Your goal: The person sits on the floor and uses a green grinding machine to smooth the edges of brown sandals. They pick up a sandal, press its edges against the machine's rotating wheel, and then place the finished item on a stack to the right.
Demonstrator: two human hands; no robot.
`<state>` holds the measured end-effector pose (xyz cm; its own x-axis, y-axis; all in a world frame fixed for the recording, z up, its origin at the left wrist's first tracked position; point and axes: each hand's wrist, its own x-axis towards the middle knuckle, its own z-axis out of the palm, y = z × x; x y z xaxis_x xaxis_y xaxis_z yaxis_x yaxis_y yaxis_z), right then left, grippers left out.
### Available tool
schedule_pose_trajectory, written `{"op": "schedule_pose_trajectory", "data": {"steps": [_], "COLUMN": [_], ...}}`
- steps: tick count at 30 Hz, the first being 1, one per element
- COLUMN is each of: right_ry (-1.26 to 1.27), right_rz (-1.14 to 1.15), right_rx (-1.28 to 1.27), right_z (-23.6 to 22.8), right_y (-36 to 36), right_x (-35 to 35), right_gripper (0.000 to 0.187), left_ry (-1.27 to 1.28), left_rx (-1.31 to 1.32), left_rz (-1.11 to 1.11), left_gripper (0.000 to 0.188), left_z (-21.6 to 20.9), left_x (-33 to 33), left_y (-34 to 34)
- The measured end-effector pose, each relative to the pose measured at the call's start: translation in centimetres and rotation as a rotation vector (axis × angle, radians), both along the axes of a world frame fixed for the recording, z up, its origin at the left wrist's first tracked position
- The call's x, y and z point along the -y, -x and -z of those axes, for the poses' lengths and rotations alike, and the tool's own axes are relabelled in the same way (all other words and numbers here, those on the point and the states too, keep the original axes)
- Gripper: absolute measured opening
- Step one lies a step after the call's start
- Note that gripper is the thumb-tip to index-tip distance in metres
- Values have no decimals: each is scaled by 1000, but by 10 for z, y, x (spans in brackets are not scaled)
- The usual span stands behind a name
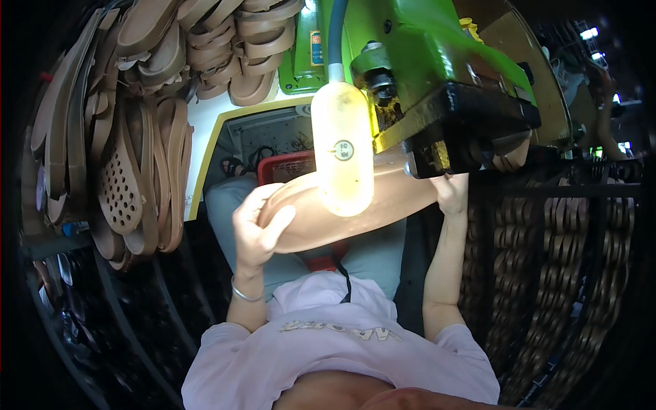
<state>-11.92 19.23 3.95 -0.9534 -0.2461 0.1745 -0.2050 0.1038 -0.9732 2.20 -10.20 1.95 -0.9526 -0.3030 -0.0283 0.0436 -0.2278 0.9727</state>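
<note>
A long, tan foam shoe sole [301, 229] stretches between my two hands in front of my lap. My left hand [258, 229] grips its left end, the thumb on the near face and the fingers round the far edge. At the other end my right hand [451, 195] pinches the sole just below the dark head of the green machine [444, 130]; its fingers are partly hidden. A glowing oval lamp [342, 147] on a grey flexible neck hangs in front and covers the middle of the sole.
Stacked tan slippers and shoes [266, 34] crowd the white tabletop at the left, including a perforated clog [119, 198]. A red basket [283, 166] shows below the yellow-edged opening. Racks of brown footwear [560, 266] stand at the right, and a cardboard box [540, 68] sits behind the machine.
</note>
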Motion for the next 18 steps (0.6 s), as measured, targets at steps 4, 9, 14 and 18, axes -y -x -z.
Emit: {"op": "schedule_pose_trajectory", "data": {"steps": [4,9,14,18], "right_ry": [37,110,19,74], "right_rz": [-138,-162,-27,129], "right_rx": [46,78,119,143], "right_z": [-3,-4,-3,-3], "right_y": [-13,-30,-32,-24], "right_x": [30,61,41,-19], "right_gripper": [31,38,22,28], "left_ry": [-51,-39,102,70], "left_rx": [0,22,66,-5], "left_rz": [-54,-145,-93,23], "left_gripper": [31,27,22,22], "left_z": [9,10,12,4], "left_x": [30,60,45,-13], "left_y": [-25,-52,-54,-7]}}
